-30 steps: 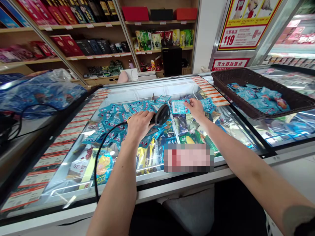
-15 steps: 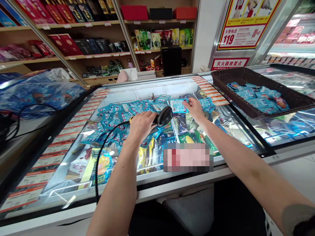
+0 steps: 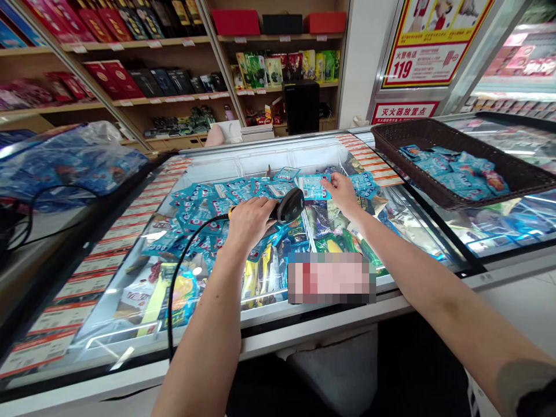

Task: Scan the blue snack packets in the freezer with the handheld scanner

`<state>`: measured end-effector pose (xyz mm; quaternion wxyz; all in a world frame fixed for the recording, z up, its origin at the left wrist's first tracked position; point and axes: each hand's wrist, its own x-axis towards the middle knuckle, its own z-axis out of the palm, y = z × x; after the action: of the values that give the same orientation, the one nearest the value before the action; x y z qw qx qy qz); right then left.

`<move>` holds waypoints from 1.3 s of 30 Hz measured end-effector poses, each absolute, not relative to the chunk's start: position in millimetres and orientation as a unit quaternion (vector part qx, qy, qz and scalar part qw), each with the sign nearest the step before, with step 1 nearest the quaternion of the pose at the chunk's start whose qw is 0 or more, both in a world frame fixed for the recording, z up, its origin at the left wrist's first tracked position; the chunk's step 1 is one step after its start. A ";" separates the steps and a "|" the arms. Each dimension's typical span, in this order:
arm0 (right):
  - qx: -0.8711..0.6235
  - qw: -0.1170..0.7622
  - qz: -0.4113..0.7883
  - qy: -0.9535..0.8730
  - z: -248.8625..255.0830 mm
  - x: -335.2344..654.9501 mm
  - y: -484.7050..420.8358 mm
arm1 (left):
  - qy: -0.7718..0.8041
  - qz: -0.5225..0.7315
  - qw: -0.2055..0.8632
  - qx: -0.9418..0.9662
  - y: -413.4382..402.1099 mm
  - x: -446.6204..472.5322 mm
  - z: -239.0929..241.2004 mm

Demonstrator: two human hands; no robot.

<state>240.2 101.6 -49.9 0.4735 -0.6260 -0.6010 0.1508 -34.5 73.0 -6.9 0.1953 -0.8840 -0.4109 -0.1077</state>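
Note:
My left hand is wrapped round the handle of a black barcode scanner, whose head faces right. A black cable runs from its grip down past my left forearm. Between the fingertips of my right hand is a small blue packet with a white barcode label at its left end. The scanner head is just below and left of that packet, apart from it. Many similar blue packets lie spread in a heap behind and left of my left hand, over the glass-topped freezer.
A brown wicker basket holding more blue packets stands on the freezer at right. Packets in a clear plastic bag lie at far left. Frozen goods show inside the freezer. Stocked shelves stand behind. A blurred patch covers something near the front edge.
Hardly anything differs. Both hands keep their hold, the scanner and the packet staying almost in place, with a very slight shift of the whole view.

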 end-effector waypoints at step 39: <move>-0.480 0.199 0.057 -0.852 -48.7 210.2 114.9 | -0.552 -0.197 0.243 -0.773 79.3 -72.9 -4.1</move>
<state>210.2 114.9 -48.7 0.1993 -0.4801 -0.8524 0.0568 -72.9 79.3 -4.1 0.2428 -0.7730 -0.5521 -0.1968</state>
